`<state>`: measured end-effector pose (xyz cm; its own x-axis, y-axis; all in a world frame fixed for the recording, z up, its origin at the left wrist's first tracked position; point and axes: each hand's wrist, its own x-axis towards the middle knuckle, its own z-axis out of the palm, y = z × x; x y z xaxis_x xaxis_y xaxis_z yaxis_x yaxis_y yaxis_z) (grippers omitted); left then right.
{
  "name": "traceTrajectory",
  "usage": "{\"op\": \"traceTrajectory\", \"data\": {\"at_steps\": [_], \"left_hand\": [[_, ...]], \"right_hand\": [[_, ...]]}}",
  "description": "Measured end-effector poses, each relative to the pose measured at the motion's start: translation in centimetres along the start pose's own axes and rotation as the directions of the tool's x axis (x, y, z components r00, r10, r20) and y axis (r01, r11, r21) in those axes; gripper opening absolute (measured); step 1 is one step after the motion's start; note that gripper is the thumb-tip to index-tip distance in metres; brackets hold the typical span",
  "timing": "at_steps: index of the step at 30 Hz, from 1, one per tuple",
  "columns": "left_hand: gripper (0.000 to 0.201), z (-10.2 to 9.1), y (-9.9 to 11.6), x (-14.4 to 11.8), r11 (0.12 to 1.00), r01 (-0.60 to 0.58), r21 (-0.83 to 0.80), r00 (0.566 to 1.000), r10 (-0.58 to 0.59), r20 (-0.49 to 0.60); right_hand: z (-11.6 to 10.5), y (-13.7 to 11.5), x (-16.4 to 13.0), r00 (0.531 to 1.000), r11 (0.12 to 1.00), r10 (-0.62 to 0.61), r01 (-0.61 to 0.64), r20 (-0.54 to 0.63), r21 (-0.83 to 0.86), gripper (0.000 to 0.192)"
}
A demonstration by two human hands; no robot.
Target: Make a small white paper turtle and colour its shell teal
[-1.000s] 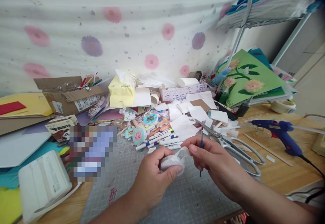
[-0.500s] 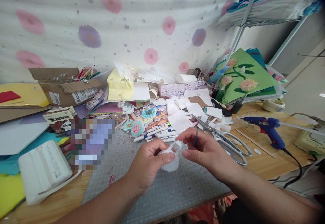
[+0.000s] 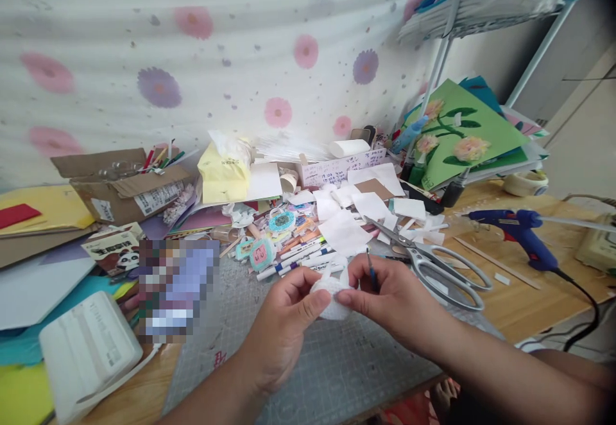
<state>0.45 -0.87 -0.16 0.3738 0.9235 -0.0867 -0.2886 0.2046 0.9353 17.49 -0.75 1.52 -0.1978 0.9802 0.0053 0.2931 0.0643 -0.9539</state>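
Observation:
My left hand (image 3: pixel 289 309) pinches a small white, textured, rounded piece (image 3: pixel 333 306) between thumb and fingers, just above the cutting mat (image 3: pixel 250 373). A white strip (image 3: pixel 342 273) rises from the top of that piece. My right hand (image 3: pixel 385 293) grips its right side with thumb and fingertips, closed. Between the fingers of the same hand a thin blue-grey tool (image 3: pixel 371 264) is tucked, its kind unclear. Large scissors (image 3: pixel 433 264) lie partly open just beyond my right hand, and several markers (image 3: pixel 298 257) lie behind both hands.
A blue glue gun (image 3: pixel 517 232) with its cord rests on the right. White paper pieces (image 3: pixel 344 231), small colourful crafts (image 3: pixel 262 253) and a cardboard box (image 3: pixel 125 187) crowd the back. At left are a white device (image 3: pixel 91 348) and a blurred-out item (image 3: pixel 180 290).
My right thumb and fingertips have closed onto the white piece's right side. Its loop, plainly visible before, is now mostly covered. The camera view has shifted slightly.

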Motion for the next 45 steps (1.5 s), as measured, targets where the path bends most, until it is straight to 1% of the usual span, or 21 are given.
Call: {"op": "traceTrajectory", "data": {"at_steps": [2,4,7,9,10,12,14,16,19,20,22,25,27,30,33,34,36,38,40,45], "left_hand": [[0.018,-0.1,0.0,0.0,1.0,0.019,0.025,1.0,-0.019,-0.021],[0.021,-0.1,0.0,0.0,1.0,0.014,0.019,0.999,-0.014,-0.035],[0.022,0.0,0.0,0.0,1.0,0.005,0.004,0.999,-0.004,-0.037],[0.022,0.1,0.0,-0.1,1.0,0.009,0.028,1.0,-0.008,-0.03],[0.022,0.1,0.0,-0.1,0.999,0.013,0.04,1.0,-0.012,-0.022],[0.021,0.2,0.0,-0.1,0.998,0.026,0.051,1.0,-0.026,0.009],[0.02,0.2,0.0,-0.1,0.998,0.04,0.054,0.999,-0.042,0.035],[0.021,0.2,0.0,-0.2,0.997,0.046,0.061,0.998,-0.048,0.037],[0.024,0.1,0.1,-0.3,0.997,0.033,0.063,0.999,-0.034,0.011],[0.025,0.0,0.1,-0.3,0.998,0.029,0.062,1.0,-0.029,0.003],[0.028,0.0,0.1,-0.3,0.998,0.027,0.064,1.0,-0.027,-0.013],[0.029,-0.1,0.1,-0.3,0.997,0.032,0.066,0.999,-0.032,-0.009],[0.029,-0.1,0.1,-0.3,0.997,0.033,0.072,0.999,-0.034,0.018],[0.027,-0.1,0.2,-0.2,0.991,0.032,0.133,0.998,-0.039,0.052],[0.026,0.0,0.4,-0.2,0.973,0.025,0.229,0.998,-0.037,0.051],[0.026,0.0,0.4,-0.3,0.967,0.02,0.256,0.998,-0.033,0.046],[0.025,0.1,0.5,-0.3,0.957,0.008,0.291,0.999,-0.019,0.035],[0.025,0.1,0.6,-0.2,0.951,-0.005,0.309,1.0,-0.005,0.031],[0.025,0.1,0.6,-0.2,0.951,-0.008,0.31,0.999,-0.002,0.035],[0.022,0.0,0.4,-0.1,0.965,-0.007,0.263,0.999,-0.002,0.036]], "right_hand": [[-0.1,0.0,-0.1,0.999,0.996,0.02,-0.022,0.029,0.084,0.02],[-0.1,0.1,-0.2,0.999,0.988,0.002,-0.011,0.054,0.157,0.02],[-0.1,0.3,-0.4,0.997,0.978,-0.007,-0.009,0.078,0.211,0.023],[-0.3,0.5,-0.3,0.993,0.969,0.006,-0.035,0.116,0.246,0.025],[-0.5,0.5,-0.3,0.99,0.955,0.011,-0.051,0.138,0.291,0.027],[-0.8,0.5,-0.2,0.985,0.906,0.0,-0.073,0.171,0.417,0.029],[-1.0,0.3,-0.1,0.985,0.846,-0.019,-0.075,0.171,0.527,0.028],[-1.0,0.0,-0.1,0.989,0.815,-0.015,-0.074,0.149,0.575,0.024],[-0.7,0.0,-0.4,0.99,0.78,0.057,-0.126,0.13,0.613,0.024],[-0.6,0.0,-0.5,0.987,0.763,0.085,-0.154,0.139,0.628,0.024],[-0.5,0.2,-0.7,0.974,0.715,0.118,-0.217,0.192,0.665,0.023],[-0.7,0.5,-0.8,0.949,0.659,0.105,-0.289,0.296,0.694,0.022],[-0.9,0.6,-0.8,0.942,0.667,0.087,-0.296,0.323,0.683,0.021],[-1.1,0.6,-0.6,0.956,0.728,0.069,-0.243,0.284,0.641,0.023],[-1.2,0.3,-0.5,0.975,0.797,0.041,-0.165,0.22,0.581,0.032],[-1.2,0.2,-0.5,0.977,0.818,0.042,-0.155,0.211,0.555,0.034],[-1.2,0.0,-0.5,0.973,0.849,0.072,-0.175,0.219,0.498,0.034],[-1.2,-0.1,-0.6,0.965,0.856,0.115,-0.216,0.236,0.47,0.031],[-1.2,-0.1,-0.6,0.962,0.848,0.129,-0.234,0.242,0.476,0.029],[-1.2,0.0,-0.7,0.968,0.829,0.09,-0.204,0.236,0.521,0.029]]}}
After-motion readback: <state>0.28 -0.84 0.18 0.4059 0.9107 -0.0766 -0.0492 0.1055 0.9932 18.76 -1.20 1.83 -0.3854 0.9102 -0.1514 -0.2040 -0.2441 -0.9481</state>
